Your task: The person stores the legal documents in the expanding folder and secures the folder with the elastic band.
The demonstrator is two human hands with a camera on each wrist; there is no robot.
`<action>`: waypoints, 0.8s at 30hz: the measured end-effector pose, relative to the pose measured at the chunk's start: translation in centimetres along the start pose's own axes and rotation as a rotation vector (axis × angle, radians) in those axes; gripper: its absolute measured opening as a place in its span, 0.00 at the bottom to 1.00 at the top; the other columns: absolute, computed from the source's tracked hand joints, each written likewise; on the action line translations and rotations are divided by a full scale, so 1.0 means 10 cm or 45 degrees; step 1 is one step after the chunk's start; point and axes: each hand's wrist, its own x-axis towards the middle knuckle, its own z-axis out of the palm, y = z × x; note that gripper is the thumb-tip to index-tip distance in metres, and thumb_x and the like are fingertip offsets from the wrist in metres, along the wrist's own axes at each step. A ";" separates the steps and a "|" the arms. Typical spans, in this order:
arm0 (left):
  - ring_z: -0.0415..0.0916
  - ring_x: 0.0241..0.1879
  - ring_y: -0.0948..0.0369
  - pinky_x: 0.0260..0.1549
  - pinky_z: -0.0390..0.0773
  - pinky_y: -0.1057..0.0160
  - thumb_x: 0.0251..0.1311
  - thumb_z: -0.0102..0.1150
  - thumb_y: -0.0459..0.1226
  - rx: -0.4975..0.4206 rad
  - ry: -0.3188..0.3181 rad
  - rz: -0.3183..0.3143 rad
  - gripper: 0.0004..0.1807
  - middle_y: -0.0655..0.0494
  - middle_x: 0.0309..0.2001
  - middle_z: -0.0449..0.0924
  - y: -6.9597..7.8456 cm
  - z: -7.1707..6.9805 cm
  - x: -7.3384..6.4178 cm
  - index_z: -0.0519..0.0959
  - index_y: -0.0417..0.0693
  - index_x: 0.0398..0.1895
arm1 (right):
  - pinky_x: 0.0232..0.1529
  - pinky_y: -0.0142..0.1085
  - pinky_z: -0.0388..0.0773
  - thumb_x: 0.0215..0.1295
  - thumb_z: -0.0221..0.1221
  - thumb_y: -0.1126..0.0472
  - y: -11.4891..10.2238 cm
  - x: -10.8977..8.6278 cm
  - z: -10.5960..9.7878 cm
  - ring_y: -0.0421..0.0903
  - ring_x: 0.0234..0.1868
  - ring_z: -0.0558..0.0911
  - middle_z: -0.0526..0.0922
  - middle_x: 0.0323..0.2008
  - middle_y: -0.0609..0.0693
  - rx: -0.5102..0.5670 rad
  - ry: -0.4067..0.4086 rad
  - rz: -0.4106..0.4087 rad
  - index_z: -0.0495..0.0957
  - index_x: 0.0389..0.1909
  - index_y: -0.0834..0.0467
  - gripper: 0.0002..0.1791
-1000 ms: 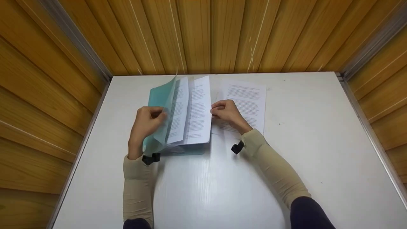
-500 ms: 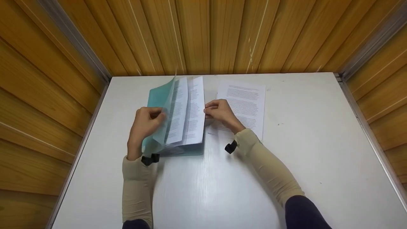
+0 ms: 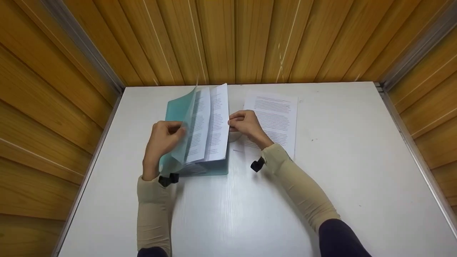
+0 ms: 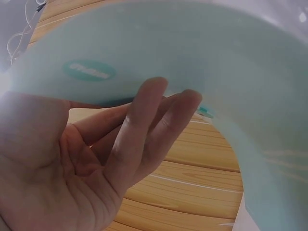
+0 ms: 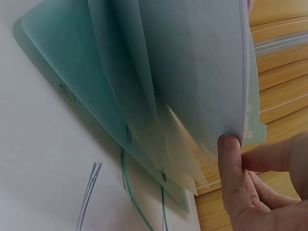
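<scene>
Paper (image 3: 218, 125) moved left, left-wrist view: logo (image 4: 89, 70)

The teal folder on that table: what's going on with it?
A person has the teal folder open on the white table. Their left hand holds up its see-through cover, while their right hand pinches the outer edge of some raised printed pages. Another printed sheet lies on the table to the right, partly hidden by the right hand.
</scene>
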 end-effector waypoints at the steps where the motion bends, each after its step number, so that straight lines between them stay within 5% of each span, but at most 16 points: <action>1: 0.82 0.37 0.53 0.39 0.80 0.58 0.68 0.61 0.33 0.001 0.001 0.003 0.15 0.42 0.45 0.91 0.00 0.00 0.00 0.90 0.36 0.52 | 0.42 0.38 0.88 0.68 0.64 0.71 0.00 0.00 0.00 0.45 0.35 0.90 0.89 0.40 0.59 0.003 -0.003 0.003 0.84 0.48 0.71 0.11; 11: 0.80 0.36 0.53 0.39 0.79 0.57 0.69 0.60 0.34 -0.004 -0.008 -0.019 0.15 0.43 0.45 0.91 -0.01 0.01 0.00 0.89 0.36 0.52 | 0.38 0.35 0.88 0.67 0.64 0.74 -0.01 0.01 0.12 0.44 0.32 0.89 0.89 0.36 0.58 0.036 -0.007 0.001 0.84 0.47 0.72 0.10; 20: 0.79 0.34 0.53 0.35 0.78 0.61 0.69 0.61 0.34 0.002 -0.004 -0.007 0.16 0.43 0.44 0.91 0.00 -0.01 0.00 0.89 0.36 0.53 | 0.46 0.44 0.89 0.67 0.65 0.71 -0.01 0.03 0.20 0.61 0.46 0.91 0.89 0.40 0.60 -0.037 -0.023 0.001 0.85 0.47 0.69 0.09; 24: 0.80 0.36 0.53 0.38 0.79 0.59 0.70 0.61 0.34 0.001 -0.006 -0.016 0.16 0.43 0.46 0.91 0.00 -0.01 0.00 0.89 0.36 0.54 | 0.49 0.46 0.88 0.68 0.66 0.70 0.00 0.04 0.23 0.56 0.43 0.91 0.89 0.41 0.59 -0.052 -0.023 0.006 0.85 0.46 0.68 0.08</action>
